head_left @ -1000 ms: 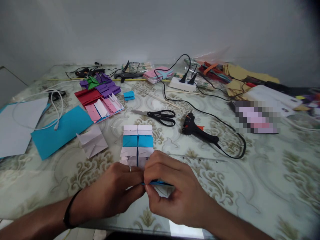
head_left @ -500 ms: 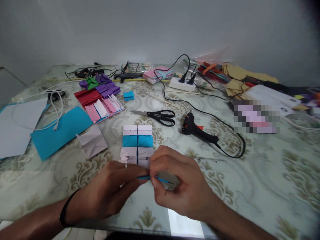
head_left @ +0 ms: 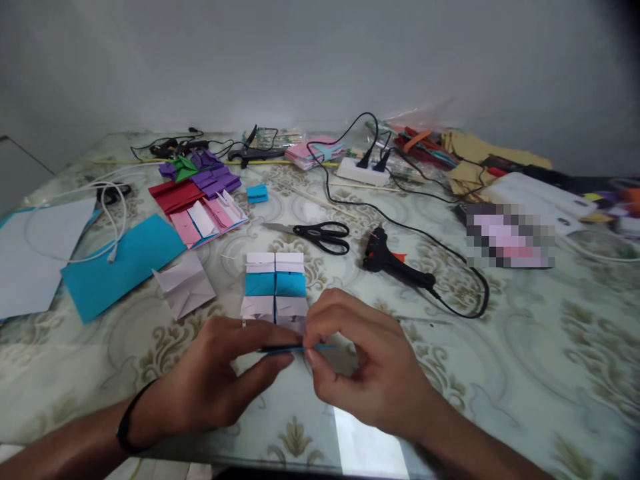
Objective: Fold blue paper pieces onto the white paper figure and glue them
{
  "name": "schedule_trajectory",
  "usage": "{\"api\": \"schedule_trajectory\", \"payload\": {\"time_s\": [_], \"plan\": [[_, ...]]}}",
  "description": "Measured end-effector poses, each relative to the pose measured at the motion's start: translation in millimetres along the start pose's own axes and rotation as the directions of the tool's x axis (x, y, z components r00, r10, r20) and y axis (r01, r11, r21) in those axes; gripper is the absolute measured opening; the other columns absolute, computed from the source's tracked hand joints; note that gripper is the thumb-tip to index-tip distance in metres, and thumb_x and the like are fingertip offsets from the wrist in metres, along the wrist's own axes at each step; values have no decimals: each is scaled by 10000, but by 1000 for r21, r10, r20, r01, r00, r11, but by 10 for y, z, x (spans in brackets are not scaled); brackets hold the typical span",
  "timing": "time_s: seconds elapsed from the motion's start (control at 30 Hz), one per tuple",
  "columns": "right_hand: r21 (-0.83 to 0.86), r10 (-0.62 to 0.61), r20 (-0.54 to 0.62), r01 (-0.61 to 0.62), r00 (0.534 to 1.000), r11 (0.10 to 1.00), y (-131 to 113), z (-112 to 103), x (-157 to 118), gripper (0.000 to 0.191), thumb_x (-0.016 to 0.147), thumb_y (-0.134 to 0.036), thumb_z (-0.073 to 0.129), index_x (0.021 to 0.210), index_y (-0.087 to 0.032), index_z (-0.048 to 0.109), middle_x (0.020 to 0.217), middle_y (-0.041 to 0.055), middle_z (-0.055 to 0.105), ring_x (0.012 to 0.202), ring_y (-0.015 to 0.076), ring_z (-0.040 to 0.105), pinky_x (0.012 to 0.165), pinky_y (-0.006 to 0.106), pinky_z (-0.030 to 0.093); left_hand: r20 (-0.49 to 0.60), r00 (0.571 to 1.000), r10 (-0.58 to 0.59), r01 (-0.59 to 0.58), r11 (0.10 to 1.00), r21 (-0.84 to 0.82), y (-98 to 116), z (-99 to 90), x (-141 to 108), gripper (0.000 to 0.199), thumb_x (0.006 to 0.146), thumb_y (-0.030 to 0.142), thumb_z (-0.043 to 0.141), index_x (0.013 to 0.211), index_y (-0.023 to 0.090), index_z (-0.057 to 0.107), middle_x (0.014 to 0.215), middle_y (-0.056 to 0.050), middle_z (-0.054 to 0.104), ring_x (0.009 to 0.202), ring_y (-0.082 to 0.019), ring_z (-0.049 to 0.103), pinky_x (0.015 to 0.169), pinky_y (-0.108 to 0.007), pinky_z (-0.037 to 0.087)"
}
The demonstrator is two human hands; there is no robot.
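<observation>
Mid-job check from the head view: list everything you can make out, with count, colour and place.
held folded paper: one, blue, between hands
panelled paper: one, white and blue, beyond hands
creased paper: one, white, left
large sheets: blue, white, far left
folded pieces: several, purple, green, red, pink, rear left
small piece: one, blue, rear centre
scissors: one, black handles, centre
glue gun: one, black, right
power strip: one, white, rear
cables: white, left; black, rear
yellow paper: count unclear, rear right
remaining rear clutter: unclear
table: one, patterned, beneath
left hand, right hand: front
</observation>
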State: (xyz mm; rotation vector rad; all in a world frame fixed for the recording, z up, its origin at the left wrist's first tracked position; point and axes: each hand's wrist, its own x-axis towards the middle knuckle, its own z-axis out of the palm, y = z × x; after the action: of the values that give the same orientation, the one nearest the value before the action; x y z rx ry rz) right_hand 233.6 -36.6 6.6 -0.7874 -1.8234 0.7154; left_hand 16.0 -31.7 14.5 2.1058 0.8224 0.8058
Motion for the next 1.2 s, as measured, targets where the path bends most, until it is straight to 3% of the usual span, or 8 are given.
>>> {"api": "schedule_trajectory", "payload": {"time_s": [0.17,0.63,0.83,0.97,1.1,1.2], "plan": [[-44,-24,41,26,999,999,-9,50,-20,180,793,-6,615,850,-175,639,811,21,637,755,135,627,667,258,516,18,995,100,-101,993,68,-45,56,-31,109,1019,169,620,1016,204,724,832,-19,811,728,-156,778,655,-214,569],[-25,-17,12,18,1000,1000,-7,50,-28,179,794,-11,639,861,-177,641,825,17,644,762,126,629,673,246,520,-9,992,127,-127,991,51,-41,38,-9,137,1006,167,640,1081,218,744,877,-29,821,754,-156,785,676,-213,590],[-52,-32,42,34,999,998,-19,65,-25,205,763,7,598,826,-187,614,811,13,640,754,135,625,679,263,522,15,991,131,-131,991,32,-35,31,-23,125,994,146,628,1009,202,739,834,-32,804,712,-154,768,620,-214,550],[-11,-16,45,17,999,1000,-25,41,-9,204,753,0,604,823,-192,610,811,7,637,761,135,627,672,257,517,10,986,168,-168,986,10,-47,-11,-15,215,982,125,639,1146,216,745,945,-40,845,775,-157,797,665,-217,582],[-11,25,22,-25,999,1000,-13,-25,14,191,763,-16,610,819,-199,603,804,-6,617,736,122,602,653,246,492,11,992,123,-123,991,43,-46,-91,-10,299,977,104,642,1221,241,748,1046,-27,859,821,-149,812,707,-212,586],[-11,88,16,-88,996,996,21,-101,24,191,754,-26,609,789,-211,573,766,-28,587,698,113,566,635,246,466,-61,998,-8,8,1000,11,-45,-150,14,170,989,179,678,1095,242,795,883,0,857,657,-116,767,612,-189,541]]}}
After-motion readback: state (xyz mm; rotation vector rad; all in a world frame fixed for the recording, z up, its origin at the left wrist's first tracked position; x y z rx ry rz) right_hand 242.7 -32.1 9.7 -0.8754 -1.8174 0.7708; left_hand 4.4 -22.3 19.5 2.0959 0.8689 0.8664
